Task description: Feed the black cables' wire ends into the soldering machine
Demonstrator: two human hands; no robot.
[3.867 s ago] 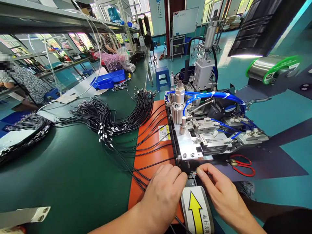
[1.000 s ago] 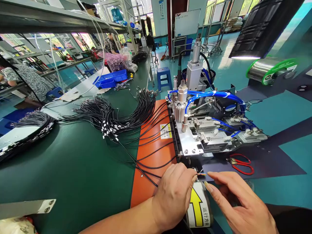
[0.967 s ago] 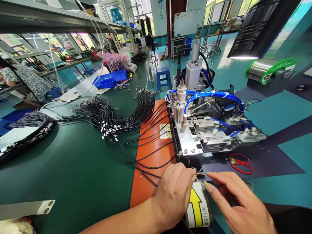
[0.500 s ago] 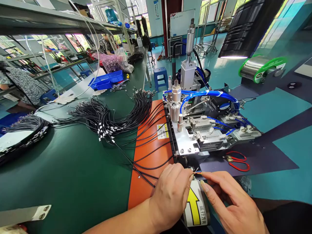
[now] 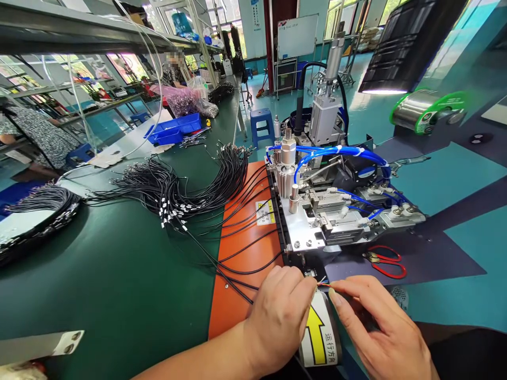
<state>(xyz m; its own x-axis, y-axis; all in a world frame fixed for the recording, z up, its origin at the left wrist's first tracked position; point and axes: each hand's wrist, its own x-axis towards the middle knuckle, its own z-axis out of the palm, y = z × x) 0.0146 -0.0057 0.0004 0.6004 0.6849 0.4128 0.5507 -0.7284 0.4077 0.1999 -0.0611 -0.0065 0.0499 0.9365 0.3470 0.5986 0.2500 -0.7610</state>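
Observation:
My left hand (image 5: pixel 282 316) is closed around the end of a black cable (image 5: pixel 237 291), whose jacket is mostly hidden in the fist. Thin coloured wires (image 5: pixel 324 284) fan out of that end, past the thumb. With thumb and index fingertip together, my right hand (image 5: pixel 380 322) pinches the tips of some of these wires; at least one blue or white strand sticks up free. Below and between the hands sits a rounded metal housing (image 5: pixel 330 322) bearing a yellow arrow label. Just beyond them is the front of a metal fixture machine (image 5: pixel 301 227) with blue air hoses.
Several black cables cross the orange plate (image 5: pixel 237 253) into the machine. A large cable bundle (image 5: pixel 170 184) lies on the green table (image 5: pixel 119 285). Red-handled cutters (image 5: pixel 384 261) rest right of the machine. A solder spool (image 5: pixel 423 111) and black lamp hood (image 5: pixel 407 47) hang at upper right.
My right thumb and index finger have come together on the wires and shifted slightly right. The wires now stretch straighter between the hands. The machine's tall rear cylinder has moved to the right.

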